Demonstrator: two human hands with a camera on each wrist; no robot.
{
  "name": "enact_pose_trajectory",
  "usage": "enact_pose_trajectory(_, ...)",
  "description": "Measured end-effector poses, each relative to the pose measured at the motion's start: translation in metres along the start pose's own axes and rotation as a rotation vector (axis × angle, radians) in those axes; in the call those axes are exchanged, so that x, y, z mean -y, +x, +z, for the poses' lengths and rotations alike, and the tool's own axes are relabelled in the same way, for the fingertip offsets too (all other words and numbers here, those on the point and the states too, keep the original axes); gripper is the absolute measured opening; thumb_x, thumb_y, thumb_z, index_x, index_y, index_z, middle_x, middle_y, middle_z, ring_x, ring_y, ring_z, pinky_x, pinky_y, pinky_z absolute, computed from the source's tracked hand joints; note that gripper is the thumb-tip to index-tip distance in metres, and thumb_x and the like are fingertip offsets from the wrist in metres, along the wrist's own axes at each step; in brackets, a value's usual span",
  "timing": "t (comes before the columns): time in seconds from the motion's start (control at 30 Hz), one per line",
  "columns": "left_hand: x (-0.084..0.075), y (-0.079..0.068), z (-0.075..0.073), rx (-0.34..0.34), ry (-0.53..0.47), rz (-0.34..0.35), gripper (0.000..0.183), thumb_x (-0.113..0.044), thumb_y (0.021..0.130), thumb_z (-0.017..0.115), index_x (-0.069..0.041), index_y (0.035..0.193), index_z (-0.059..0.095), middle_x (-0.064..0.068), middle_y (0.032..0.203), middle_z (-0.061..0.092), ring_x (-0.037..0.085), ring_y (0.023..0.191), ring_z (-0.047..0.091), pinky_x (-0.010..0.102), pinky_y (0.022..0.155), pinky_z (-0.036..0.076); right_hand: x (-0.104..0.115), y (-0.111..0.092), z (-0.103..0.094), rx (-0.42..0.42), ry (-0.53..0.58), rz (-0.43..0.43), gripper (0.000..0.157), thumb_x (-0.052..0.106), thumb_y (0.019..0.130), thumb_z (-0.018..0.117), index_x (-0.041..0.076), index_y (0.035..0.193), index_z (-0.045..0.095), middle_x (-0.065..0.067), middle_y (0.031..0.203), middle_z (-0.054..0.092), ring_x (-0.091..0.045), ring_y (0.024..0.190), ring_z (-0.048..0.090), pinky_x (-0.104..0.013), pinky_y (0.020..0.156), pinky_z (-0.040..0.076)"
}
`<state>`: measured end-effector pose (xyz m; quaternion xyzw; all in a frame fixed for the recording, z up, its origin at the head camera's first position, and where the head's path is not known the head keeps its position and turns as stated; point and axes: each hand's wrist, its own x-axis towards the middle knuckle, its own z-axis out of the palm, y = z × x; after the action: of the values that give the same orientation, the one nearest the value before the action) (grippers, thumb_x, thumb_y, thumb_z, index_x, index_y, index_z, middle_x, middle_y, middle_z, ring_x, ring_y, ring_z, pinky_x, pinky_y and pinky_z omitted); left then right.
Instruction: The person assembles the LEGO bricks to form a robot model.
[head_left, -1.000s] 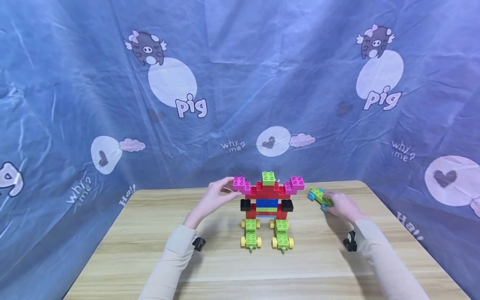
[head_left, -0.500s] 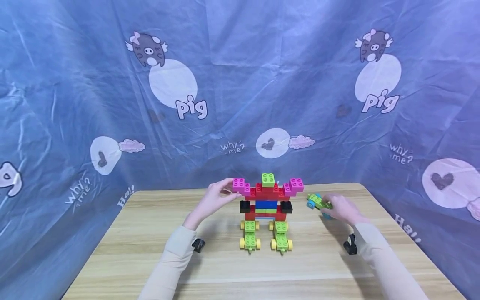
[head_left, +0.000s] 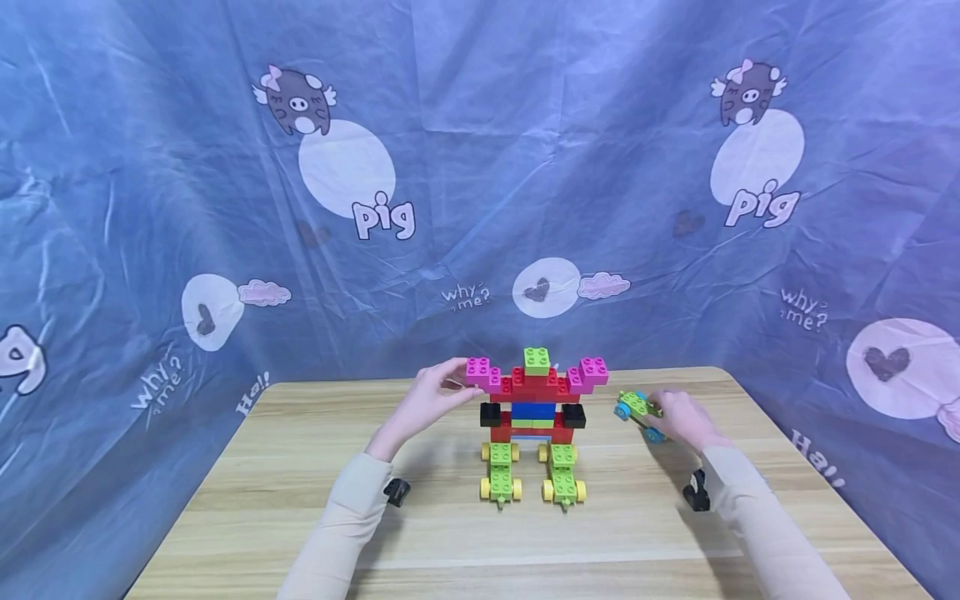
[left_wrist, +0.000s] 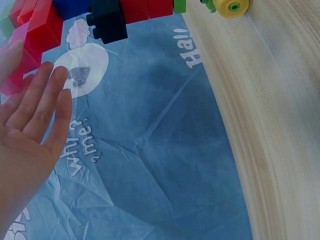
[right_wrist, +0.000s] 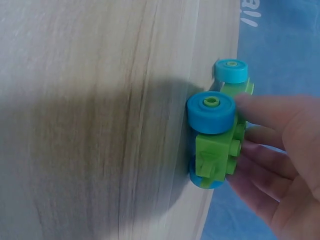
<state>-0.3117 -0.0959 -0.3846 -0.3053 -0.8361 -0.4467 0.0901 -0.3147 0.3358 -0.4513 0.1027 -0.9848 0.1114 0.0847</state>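
Note:
A figure of toy building bricks (head_left: 534,385) stands upright on the table, with a red and blue body, black side bricks (head_left: 491,414) and two green wheeled bases with yellow wheels as feet. At its left arm, my left hand (head_left: 429,404) pinches the pink brick (head_left: 477,367) between thumb and fingers; the left wrist view shows the fingers (left_wrist: 40,102) fairly straight beside it. Over to the right, my right hand (head_left: 688,417) holds a green toy car base (right_wrist: 214,155) with blue wheels, thumb on one side and fingers on the other. Its far end is partly hidden by the hand.
The wooden table (head_left: 435,542) has its back edge just behind the figure. A blue printed curtain (head_left: 465,200) hangs behind and along both sides. Small black cameras (head_left: 397,492) sit on both wrists.
The toy car base has shifted slightly toward me in my right hand, and more of its near wheel shows. The left hand and the brick figure stay in place.

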Motion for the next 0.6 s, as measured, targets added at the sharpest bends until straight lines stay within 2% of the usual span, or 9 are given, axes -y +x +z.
enact_pose_trajectory(0.17,-0.0007,-0.0006,-0.0006,-0.002,0.017,-0.007,0.042,-0.029,0.083,0.070,-0.013,0.120,0.060,0.001,0.103,0.070,0.014,0.091,0.067,0.028,0.084,0.056,0.0002,0.0022,0.0004,0.021,0.018,-0.002,0.027,0.014,0.078,0.070,-0.004,0.098,0.065,-0.017,0.087,0.069,-0.026,0.074,0.063,-0.045,0.067,0.054)
enact_pose_trajectory(0.37,-0.0007,-0.0010,-0.0014,0.002,0.028,-0.029,0.045,-0.032,0.083,0.070,-0.014,0.122,0.059,0.000,0.103,0.070,0.013,0.092,0.067,0.027,0.084,0.056,0.0020,0.0022,-0.0007,0.036,0.040,-0.021,0.024,0.008,0.074,0.072,-0.001,0.095,0.066,-0.017,0.090,0.069,-0.031,0.081,0.064,-0.049,0.071,0.053)
enact_pose_trajectory(0.6,-0.0007,-0.0004,-0.0009,0.005,0.013,-0.030,0.043,-0.028,0.083,0.070,-0.014,0.122,0.059,0.000,0.102,0.070,0.013,0.091,0.067,0.026,0.084,0.055,0.0016,0.0009,-0.0003,0.051,0.051,-0.045,0.023,0.015,0.075,0.074,0.003,0.093,0.067,-0.013,0.087,0.070,-0.027,0.079,0.065,-0.047,0.071,0.054)
